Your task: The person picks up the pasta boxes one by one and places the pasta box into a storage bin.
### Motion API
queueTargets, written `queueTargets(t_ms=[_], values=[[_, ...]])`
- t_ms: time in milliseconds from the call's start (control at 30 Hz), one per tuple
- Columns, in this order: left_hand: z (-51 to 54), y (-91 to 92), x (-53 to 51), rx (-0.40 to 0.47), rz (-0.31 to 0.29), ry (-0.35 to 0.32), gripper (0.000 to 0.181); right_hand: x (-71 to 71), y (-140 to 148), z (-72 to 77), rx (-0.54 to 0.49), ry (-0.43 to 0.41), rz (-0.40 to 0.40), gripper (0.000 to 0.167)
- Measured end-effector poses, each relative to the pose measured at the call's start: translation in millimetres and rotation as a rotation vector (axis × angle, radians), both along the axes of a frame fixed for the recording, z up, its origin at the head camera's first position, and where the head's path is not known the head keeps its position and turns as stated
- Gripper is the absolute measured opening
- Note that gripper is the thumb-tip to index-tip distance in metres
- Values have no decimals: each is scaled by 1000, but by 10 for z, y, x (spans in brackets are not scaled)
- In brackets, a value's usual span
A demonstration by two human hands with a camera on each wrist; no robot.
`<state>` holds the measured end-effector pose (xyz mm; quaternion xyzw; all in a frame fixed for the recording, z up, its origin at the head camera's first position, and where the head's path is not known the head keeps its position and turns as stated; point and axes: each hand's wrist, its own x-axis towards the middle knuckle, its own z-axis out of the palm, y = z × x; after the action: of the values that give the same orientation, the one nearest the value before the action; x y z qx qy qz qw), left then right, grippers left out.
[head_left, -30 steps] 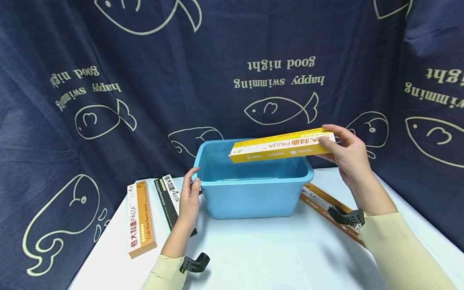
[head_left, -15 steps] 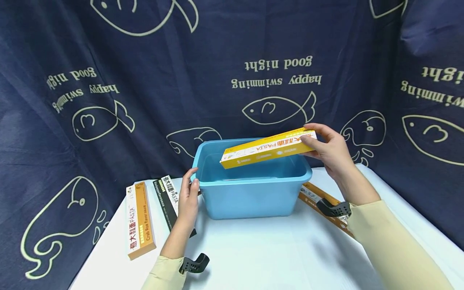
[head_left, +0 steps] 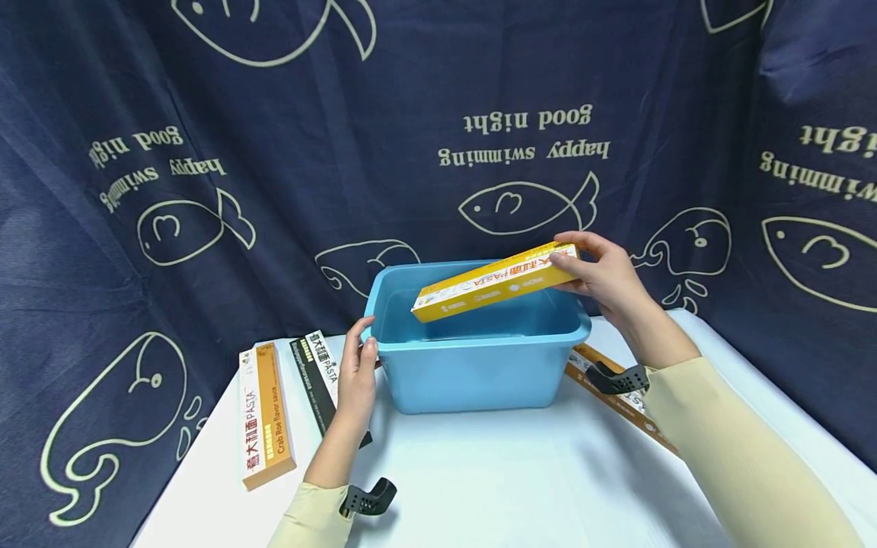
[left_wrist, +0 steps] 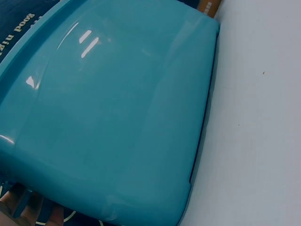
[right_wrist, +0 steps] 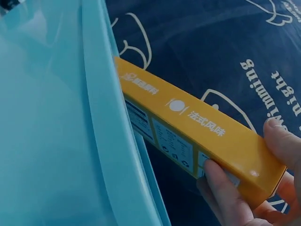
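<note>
My right hand [head_left: 607, 275] grips the right end of a yellow pasta box [head_left: 496, 285], thumb on one side and fingers on the other. The box slants over the mouth of a blue plastic bin [head_left: 473, 380], its left end lower and inside the rim. In the right wrist view the box [right_wrist: 188, 122] passes behind the bin's edge, hiding its far end. At the bin's left front corner, my left hand [head_left: 358, 373] holds the rim with thumb and fingers. Only fingertips of the left hand [left_wrist: 30, 207] show in the left wrist view.
An orange-brown pasta box [head_left: 266, 415] and a black-and-white pasta box [head_left: 318, 377] lie left of the bin. Another brown pasta box [head_left: 620, 403] lies at the right, partly hidden by the right arm. A dark blue curtain [head_left: 411, 137] hangs behind the white table [head_left: 466, 479].
My right hand has moved left, carrying the yellow pasta box further over the bin, and the box's left end has dipped. The left hand has stayed at the rim.
</note>
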<state>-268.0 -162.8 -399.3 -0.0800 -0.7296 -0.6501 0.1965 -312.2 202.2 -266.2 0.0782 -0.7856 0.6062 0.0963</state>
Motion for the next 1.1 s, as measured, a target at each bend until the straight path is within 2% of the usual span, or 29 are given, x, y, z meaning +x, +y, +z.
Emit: queueTargets(t_ms=[433, 800, 1100], values=[[12, 15, 8, 9, 1, 8, 40, -113, -144, 46, -5, -114, 87, 50], [23, 15, 14, 21, 4, 19, 41, -278, -334, -9, 21, -158, 127, 49], [28, 22, 14, 19, 4, 17, 41, -332, -411, -12, 9, -188, 153, 50]])
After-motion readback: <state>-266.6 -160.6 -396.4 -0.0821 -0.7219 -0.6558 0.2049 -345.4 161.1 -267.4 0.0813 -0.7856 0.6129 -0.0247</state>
